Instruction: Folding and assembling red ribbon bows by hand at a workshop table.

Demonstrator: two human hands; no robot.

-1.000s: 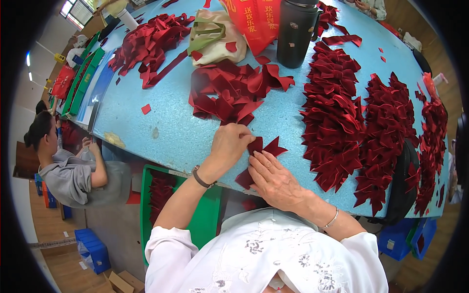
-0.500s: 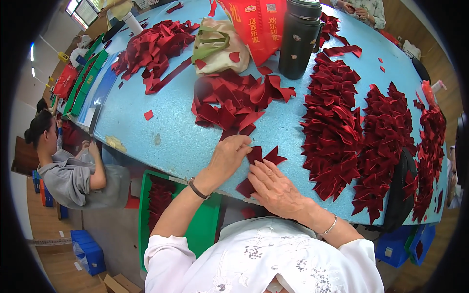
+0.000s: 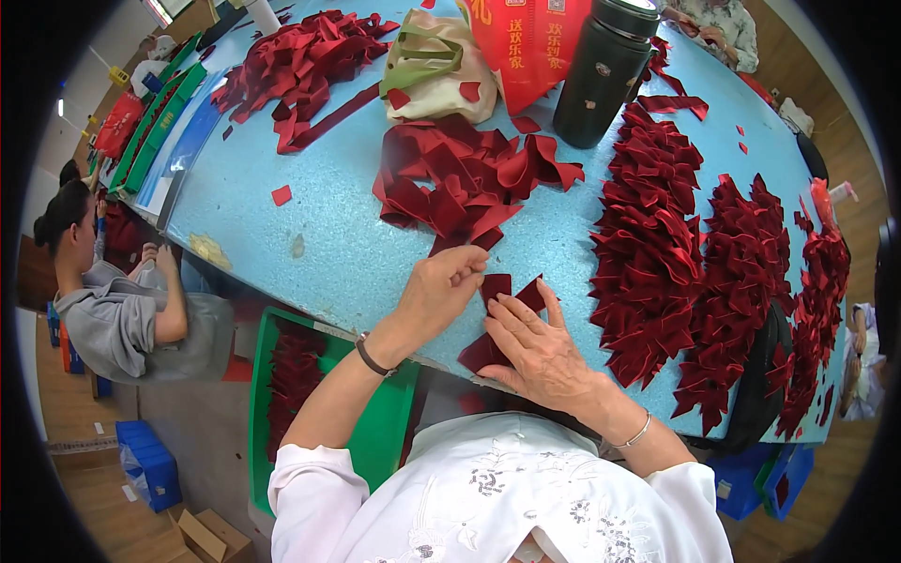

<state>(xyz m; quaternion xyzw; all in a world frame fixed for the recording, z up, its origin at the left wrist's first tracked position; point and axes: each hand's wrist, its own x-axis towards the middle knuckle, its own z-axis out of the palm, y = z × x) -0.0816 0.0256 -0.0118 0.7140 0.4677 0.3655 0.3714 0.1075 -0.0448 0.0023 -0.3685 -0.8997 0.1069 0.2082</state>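
A dark red velvet-like ribbon piece (image 3: 482, 355) with pointed ends lies crossed on the blue table near its front edge. My right hand (image 3: 537, 345) rests on it, fingers stretched out and thumb apart, covering its middle. Just left of it, my left hand (image 3: 441, 286) has its fingertips pinched together; anything between them is too small to make out. Beyond my left hand sits a loose heap of dark red ribbon strips (image 3: 450, 178). To the right, long rows of folded red ribbon bows (image 3: 648, 244) lie overlapping.
A dark flask (image 3: 601, 80), a red bag (image 3: 519, 56) and a cream cloth bag (image 3: 441, 70) stand farther back. Another ribbon heap (image 3: 305, 61) lies far left. A green bin (image 3: 375, 436) is below the table edge. A co-worker (image 3: 141, 300) sits at left.
My right hand's fingers have spread apart, with the thumb and a finger lifted outward over the ribbon piece. My left hand stays pinched close by. The whole view has shifted slightly.
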